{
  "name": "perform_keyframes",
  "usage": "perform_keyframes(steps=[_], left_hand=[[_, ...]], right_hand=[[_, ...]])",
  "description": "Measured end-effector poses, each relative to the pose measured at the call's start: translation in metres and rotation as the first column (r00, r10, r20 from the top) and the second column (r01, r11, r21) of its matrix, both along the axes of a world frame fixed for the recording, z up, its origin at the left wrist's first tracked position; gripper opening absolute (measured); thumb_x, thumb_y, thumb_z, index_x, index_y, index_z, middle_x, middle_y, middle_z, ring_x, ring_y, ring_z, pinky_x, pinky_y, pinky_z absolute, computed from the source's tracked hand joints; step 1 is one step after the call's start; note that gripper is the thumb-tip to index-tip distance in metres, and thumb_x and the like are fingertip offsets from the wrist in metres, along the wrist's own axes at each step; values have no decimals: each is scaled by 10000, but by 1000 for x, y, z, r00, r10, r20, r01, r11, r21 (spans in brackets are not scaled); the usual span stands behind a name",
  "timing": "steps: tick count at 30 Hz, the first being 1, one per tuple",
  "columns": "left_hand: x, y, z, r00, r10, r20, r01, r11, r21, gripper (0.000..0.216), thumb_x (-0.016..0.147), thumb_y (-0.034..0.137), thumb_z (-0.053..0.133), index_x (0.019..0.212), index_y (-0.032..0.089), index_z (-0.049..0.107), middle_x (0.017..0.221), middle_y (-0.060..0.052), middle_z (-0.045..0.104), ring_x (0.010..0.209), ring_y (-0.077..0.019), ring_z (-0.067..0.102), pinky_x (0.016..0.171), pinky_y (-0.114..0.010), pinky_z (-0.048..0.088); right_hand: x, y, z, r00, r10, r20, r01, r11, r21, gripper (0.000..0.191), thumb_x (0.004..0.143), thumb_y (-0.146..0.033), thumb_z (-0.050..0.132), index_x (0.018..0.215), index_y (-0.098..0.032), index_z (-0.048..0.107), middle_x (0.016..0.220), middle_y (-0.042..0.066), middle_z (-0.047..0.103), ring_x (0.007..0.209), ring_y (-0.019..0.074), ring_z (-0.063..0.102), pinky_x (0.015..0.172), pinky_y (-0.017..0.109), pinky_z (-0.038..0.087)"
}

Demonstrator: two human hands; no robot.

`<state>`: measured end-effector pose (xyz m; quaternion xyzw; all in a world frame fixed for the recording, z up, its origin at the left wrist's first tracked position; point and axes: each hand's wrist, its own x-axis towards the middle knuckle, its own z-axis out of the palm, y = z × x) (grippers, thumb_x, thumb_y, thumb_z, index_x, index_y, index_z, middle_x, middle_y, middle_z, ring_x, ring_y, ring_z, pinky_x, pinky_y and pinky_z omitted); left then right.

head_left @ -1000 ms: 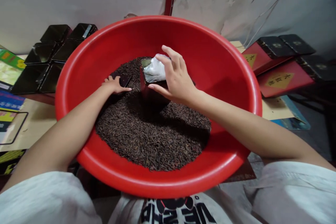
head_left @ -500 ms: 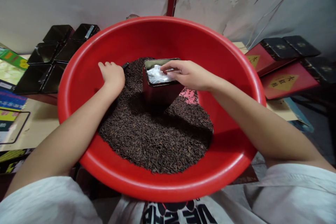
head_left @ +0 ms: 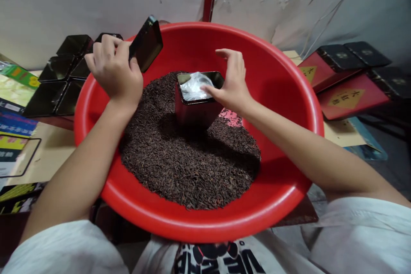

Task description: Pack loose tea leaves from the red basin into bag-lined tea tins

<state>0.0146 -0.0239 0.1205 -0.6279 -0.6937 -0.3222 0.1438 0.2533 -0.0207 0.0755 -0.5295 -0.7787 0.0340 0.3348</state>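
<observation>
A large red plastic basin (head_left: 205,227) holds a heap of dark loose tea leaves (head_left: 192,171). On the leaves stands a square tea tin (head_left: 198,115) without its lid, a clear plastic bag (head_left: 195,87) bunched inside its mouth. My left hand (head_left: 117,66), raised over the basin's left rim, grips a dark tin lid (head_left: 147,45) that is tilted on edge. At the tin's right side my right hand (head_left: 236,79) is open, fingers curved and spread from the thumb. Its thumb is by the bag; I cannot tell whether it touches.
Several dark-topped tins (head_left: 51,94) stand left of the basin beside coloured packaging (head_left: 16,120). To the right, red tins (head_left: 349,98) with black lids lie tilted on the table. A dark red strip (head_left: 210,0) leans on the peeling wall behind.
My left hand has risen from the leaves and lifted the lid up to the left rim. My right hand has opened and drawn back from the bag, which now puffs up higher.
</observation>
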Motion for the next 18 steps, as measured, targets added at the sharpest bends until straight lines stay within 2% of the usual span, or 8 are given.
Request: perform_keyframes(steps=[2,5,7,9,11,14,16,18], left_hand=[[5,-7,-3,994,-105,-19,106,986,127,268,850,179,525,1087,108,628,1117,-141,572,1101,-348,472,966,-533,278],[12,-16,-11,953,-253,-167,293,910,295,310,883,180,462,1127,181,654,1012,-116,629,941,-314,543,820,-487,342],[16,-20,-17,893,-330,-307,430,829,358,326,923,196,420,1144,226,657,952,-93,668,854,-272,575,738,-436,361],[20,-22,-23,827,-373,-422,534,757,378,322,960,226,388,1133,246,659,901,-70,689,820,-233,596,720,-409,378],[24,-24,-29,769,-429,-475,604,731,317,317,980,256,372,1120,262,656,884,-50,692,833,-206,611,751,-398,397],[33,-27,-36,696,-588,-412,683,718,131,309,988,266,376,1163,304,628,918,-34,687,878,-202,610,815,-400,409],[39,-28,-39,637,-681,-362,739,673,35,322,989,252,369,1189,321,612,919,-34,683,861,-202,606,818,-392,424],[42,-28,-40,587,-726,-359,779,628,4,329,988,240,352,1154,295,630,891,-45,676,839,-200,605,794,-376,450]], right_hand=[[1,11,-19,984,-39,-172,30,998,-52,615,927,-520,390,1448,-204,308,1370,172,468,1274,312,455,987,530,425],[6,28,-39,942,-14,-334,-53,980,-191,611,957,-554,245,1460,-208,269,1341,158,513,1204,274,533,948,471,462],[10,34,-42,932,8,-363,-103,965,-242,685,942,-626,174,1468,-198,264,1345,162,521,1171,269,562,927,443,477],[12,33,-38,933,28,-360,-126,960,-252,785,906,-704,113,1488,-192,236,1361,166,514,1167,268,571,914,421,484],[11,27,-30,933,48,-356,-142,960,-242,863,868,-759,74,1504,-191,205,1372,165,507,1188,271,565,920,421,479],[2,15,-18,905,74,-419,-186,955,-231,900,862,-746,-25,1497,-163,235,1375,163,505,1231,257,541,959,428,463],[-2,10,-12,867,91,-490,-231,944,-235,888,890,-695,-51,1465,-115,299,1366,173,513,1245,237,533,983,410,459],[-3,10,-10,865,112,-490,-257,936,-240,853,914,-662,-36,1445,-107,335,1362,167,521,1239,224,539,983,386,469]])
